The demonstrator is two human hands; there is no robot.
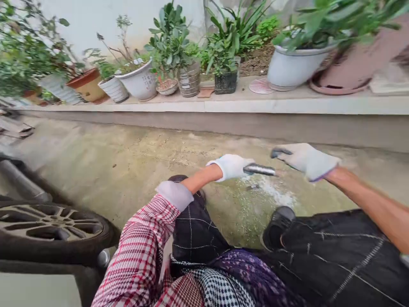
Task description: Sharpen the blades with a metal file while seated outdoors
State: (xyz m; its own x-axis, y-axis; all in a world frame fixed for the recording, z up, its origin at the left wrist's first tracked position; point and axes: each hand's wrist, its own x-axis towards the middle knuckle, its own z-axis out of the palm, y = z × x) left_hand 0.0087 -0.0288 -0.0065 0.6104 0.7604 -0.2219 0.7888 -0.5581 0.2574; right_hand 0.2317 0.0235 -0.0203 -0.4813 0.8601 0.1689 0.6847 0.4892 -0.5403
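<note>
Both my hands wear white work gloves and are held out over a concrete yard floor. My left hand is closed round the end of a short dark metal rod or tool that points right. My right hand hovers just right of the rod's tip, fingers stretched toward it, not clearly touching. Below the hands lies a whitish powdery patch on the ground with a small dark object in it. My knees in dark checked trousers and a black shoe sit beneath.
A raised concrete ledge runs across the back, carrying several potted plants, among them a white pot and a large white pot. A car wheel lies at the lower left.
</note>
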